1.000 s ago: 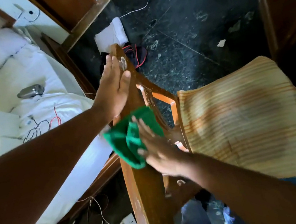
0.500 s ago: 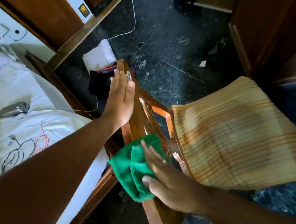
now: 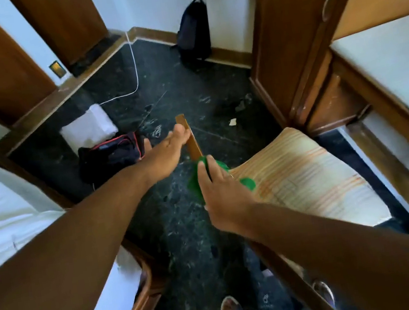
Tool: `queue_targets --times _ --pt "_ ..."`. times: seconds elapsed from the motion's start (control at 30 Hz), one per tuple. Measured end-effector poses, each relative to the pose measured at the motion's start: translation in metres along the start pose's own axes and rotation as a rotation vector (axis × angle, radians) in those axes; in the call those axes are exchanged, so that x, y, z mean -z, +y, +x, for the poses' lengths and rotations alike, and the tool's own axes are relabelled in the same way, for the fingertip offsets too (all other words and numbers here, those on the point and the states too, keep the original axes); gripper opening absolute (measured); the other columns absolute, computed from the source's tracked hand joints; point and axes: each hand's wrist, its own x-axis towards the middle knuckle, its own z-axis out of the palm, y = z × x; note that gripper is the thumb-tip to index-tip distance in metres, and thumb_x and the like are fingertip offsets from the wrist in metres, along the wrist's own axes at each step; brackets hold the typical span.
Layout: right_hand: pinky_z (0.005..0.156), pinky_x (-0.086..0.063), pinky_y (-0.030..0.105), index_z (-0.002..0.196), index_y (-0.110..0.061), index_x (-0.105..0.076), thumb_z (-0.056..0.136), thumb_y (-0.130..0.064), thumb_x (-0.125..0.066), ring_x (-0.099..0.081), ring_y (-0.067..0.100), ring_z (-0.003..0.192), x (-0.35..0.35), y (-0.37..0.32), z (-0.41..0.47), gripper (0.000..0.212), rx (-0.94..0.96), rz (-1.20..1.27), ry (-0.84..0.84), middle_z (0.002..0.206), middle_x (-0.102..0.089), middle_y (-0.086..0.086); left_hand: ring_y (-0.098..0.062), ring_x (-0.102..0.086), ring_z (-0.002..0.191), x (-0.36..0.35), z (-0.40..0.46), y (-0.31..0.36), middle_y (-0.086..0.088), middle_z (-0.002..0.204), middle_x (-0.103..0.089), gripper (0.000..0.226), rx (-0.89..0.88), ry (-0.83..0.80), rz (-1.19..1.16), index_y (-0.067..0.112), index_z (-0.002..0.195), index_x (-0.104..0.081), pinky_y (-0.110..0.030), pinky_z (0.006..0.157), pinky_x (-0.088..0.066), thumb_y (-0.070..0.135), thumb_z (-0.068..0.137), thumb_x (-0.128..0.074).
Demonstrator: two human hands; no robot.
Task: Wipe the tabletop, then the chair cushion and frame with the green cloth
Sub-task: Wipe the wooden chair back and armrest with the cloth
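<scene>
Glossy wooden chair frame (image 3: 191, 140), woven striped cushion (image 3: 306, 179)

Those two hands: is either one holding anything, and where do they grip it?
The right hand holds the green cloth, bunched against the chair's wooden frame. The left hand rests flat on that frame near its top, not gripping.

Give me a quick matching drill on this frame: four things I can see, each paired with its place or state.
Things:
1. green cloth
2. left hand
3. black backpack
4. striped cushion

Places or states:
A. leaning against the white wall
B. bunched under the right hand at the chair frame
C. lying bare on the chair seat
D. flat against the wooden frame's top

Pairs: 1-B, 2-D, 3-A, 4-C
</scene>
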Motion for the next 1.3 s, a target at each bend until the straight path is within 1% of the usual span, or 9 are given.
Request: queue_targets --times 0.13,0.23,0.37,0.47,0.6,0.83,1.1,1.2,1.3 --pt "0.117 -0.026 0.044 0.156 -0.004 0.004 0.091 -0.024 -0.063 -0.015 0.039 0.15 0.005 -0.012 0.023 0.095 -0.072 -0.039 0.047 0.164 0.007 0.023 -0.017 -0.006 0.156 -0.001 -0.006 0.0 0.014 0.165 -0.027 0.071 0.017 0.024 -0.189 0.041 0.148 -0.044 -0.058 0.118 0.022 0.06 0.1 0.004" --pt "0.12 -0.019 0.046 0.157 -0.017 0.005 0.094 -0.051 -0.052 -0.009 0.031 0.152 -0.001 -0.003 -0.006 0.091 -0.167 0.119 0.128 0.167 0.004 0.012 -0.024 -0.014 0.156 -0.009 -0.006 0.016 0.002 0.165 -0.029 0.057 0.032 0.105 0.097 0.029 0.15 -0.044 -0.058 0.121 0.012 0.055 0.104 -0.022" --pt "0.122 -0.016 0.045 0.157 -0.019 0.005 0.099 -0.061 -0.019 -0.006 0.026 0.153 -0.02 0.014 -0.048 0.075 -0.404 0.288 0.19 0.167 -0.001 0.009 -0.031 -0.023 0.153 -0.033 -0.025 0.035 -0.009 0.164 -0.031 0.063 -0.413 0.283 0.318 0.016 0.153 -0.039 -0.053 0.123 -0.008 0.05 0.1 -0.036" --pt "0.122 -0.013 0.044 0.157 -0.014 0.005 0.097 -0.063 -0.007 -0.004 0.023 0.153 -0.027 0.013 -0.054 0.079 -0.465 0.305 0.17 0.167 0.0 0.009 -0.03 -0.05 0.136 -0.04 -0.033 0.037 -0.01 0.143 -0.059 0.058 -0.839 0.045 0.427 0.013 0.139 -0.059 -0.046 0.117 -0.033 0.048 0.099 -0.034" --pt "0.12 -0.019 0.048 0.157 -0.008 -0.002 0.088 -0.068 0.006 -0.014 0.028 0.152 -0.027 0.011 -0.05 0.092 -0.458 0.24 0.157 0.166 -0.009 0.015 -0.028 -0.068 0.088 -0.014 0.007 0.024 -0.008 0.098 -0.076 0.063 -1.269 -0.117 0.599 0.008 0.102 -0.076 -0.04 0.083 -0.048 0.045 0.104 -0.025" --pt "0.121 -0.013 0.052 0.156 -0.009 -0.002 0.08 -0.072 0.019 -0.009 0.032 0.152 -0.023 0.019 -0.044 0.101 -0.42 0.307 0.023 0.166 -0.006 0.016 -0.031 -0.065 0.075 0.032 0.093 0.04 -0.008 0.082 -0.075 0.075 -0.797 -0.249 0.927 0.011 0.088 -0.077 -0.045 0.074 -0.048 0.055 0.093 -0.017" --pt "0.122 -0.01 0.053 0.155 -0.004 0.003 0.066 -0.097 0.003 -0.005 0.034 0.152 -0.017 0.021 -0.045 0.129 -0.395 0.292 -0.112 0.165 -0.001 0.021 -0.02 -0.075 0.094 0.013 0.055 0.045 0.0 0.103 -0.08 0.056 -1.058 -0.439 0.712 0.017 0.105 -0.081 -0.036 0.079 -0.058 0.042 0.096 -0.031" --pt "0.121 -0.009 0.054 0.155 -0.005 0.003 0.06 -0.102 0.005 -0.006 0.035 0.152 -0.018 0.021 -0.041 0.136 -0.449 0.283 -0.113 0.165 -0.001 0.02 -0.023 -0.072 0.1 0.045 0.11 0.054 -0.002 0.11 -0.078 0.079 -0.853 -0.477 0.859 0.024 0.116 -0.077 -0.038 0.087 -0.053 0.058 0.086 -0.013" --pt "0.121 -0.008 0.051 0.155 -0.007 0.003 0.058 -0.102 0.007 -0.005 0.033 0.152 -0.021 0.019 -0.04 0.136 -0.505 0.268 -0.097 0.166 0.0 0.018 -0.023 -0.07 0.084 0.048 0.137 0.056 -0.005 0.095 -0.078 0.09 -0.815 -0.549 1.009 0.019 0.106 -0.078 -0.042 0.08 -0.052 0.066 0.083 -0.005"
